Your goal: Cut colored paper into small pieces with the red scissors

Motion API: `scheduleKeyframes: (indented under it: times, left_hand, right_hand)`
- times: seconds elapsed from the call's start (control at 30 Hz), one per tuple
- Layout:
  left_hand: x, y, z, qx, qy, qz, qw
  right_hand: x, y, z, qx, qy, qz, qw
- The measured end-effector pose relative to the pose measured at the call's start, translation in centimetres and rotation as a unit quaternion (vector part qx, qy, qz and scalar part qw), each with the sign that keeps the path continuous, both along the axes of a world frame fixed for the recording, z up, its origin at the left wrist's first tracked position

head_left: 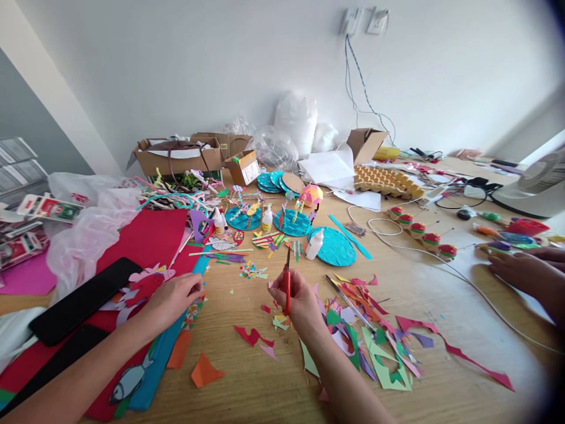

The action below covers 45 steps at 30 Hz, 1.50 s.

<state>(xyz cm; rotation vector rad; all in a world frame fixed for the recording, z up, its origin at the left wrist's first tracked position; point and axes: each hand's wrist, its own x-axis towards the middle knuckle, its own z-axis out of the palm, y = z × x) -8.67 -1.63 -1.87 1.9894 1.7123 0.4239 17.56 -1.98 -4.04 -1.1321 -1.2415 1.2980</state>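
Note:
My right hand (300, 300) grips a pair of scissors with red handles (287, 285), blades pointing away from me. My left hand (176, 297) is closed, its fingers curled together above the edge of the blue paper (165, 353); whatever the fingertips hold, if anything, is hidden. Small colored paper bits (193, 315) lie just below that hand. Between my arms are a red paper scrap (253, 336) and an orange piece (205, 371). A heap of cut paper scraps (353, 324) spreads to the right of my right hand.
Glue bottles (315, 244) stand near decorated blue discs (336, 246). At left, a black phone (86, 300) rests on red paper (145, 235). A white cable (472, 288) crosses the right side, where another person's hand (521, 274) lies near a fan (538, 182). Boxes (179, 159) line the wall.

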Motion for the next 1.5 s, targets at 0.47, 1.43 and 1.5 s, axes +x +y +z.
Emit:
scheduleKeyframes:
  times: [0.47, 1.43, 1.5]
  left_hand:
    - [11.3, -0.9, 2.2, 0.009, -0.233, -0.097, 0.968]
    - [11.5, -0.4, 2.9, -0.088, -0.271, -0.116, 0.951]
    - [11.7, -0.5, 2.5, -0.092, -0.285, -0.122, 0.946]
  right_hand:
    - [-0.7, -0.8, 1.2, -0.027, 0.113, -0.004, 0.993]
    - [0.2, -0.9, 2.4, 0.001, 0.091, -0.002, 0.996]
    - [0.2, -0.9, 2.3, 0.005, 0.09, -0.006, 0.996]
